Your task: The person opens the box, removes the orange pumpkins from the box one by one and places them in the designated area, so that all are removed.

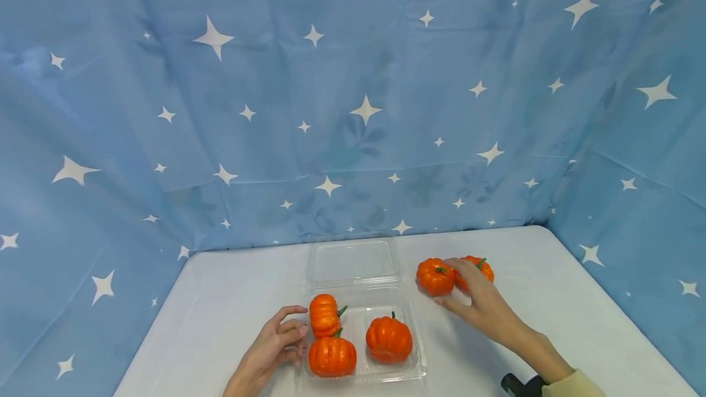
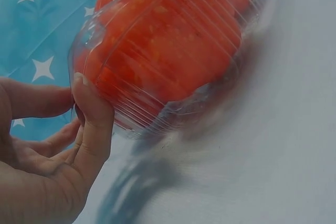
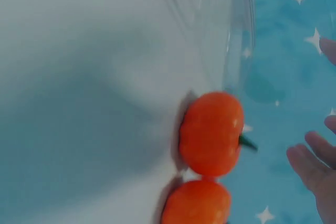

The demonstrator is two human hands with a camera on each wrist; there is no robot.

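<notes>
In the head view a clear plastic clamshell box (image 1: 361, 318) lies with its lid (image 1: 353, 261) folded back. Three small orange pumpkins sit in it: one at the back left (image 1: 324, 315), one at the front left (image 1: 333, 358) and one on the right (image 1: 389, 340). My left hand (image 1: 276, 343) pinches the box's left rim between thumb and finger, plainest in the left wrist view. Two more pumpkins, a nearer-left one (image 1: 433, 279) and a partly hidden one (image 1: 485, 268), rest on the table right of the box. Over them hovers my right hand (image 1: 485, 305), fingers spread, holding nothing.
The white table (image 1: 231, 293) ends at a blue curtain (image 1: 265, 139) with white stars, which runs behind and along both sides. Near the right sleeve (image 1: 573, 385) a black object (image 1: 521, 386), perhaps the wrist camera's mount, shows at the bottom edge.
</notes>
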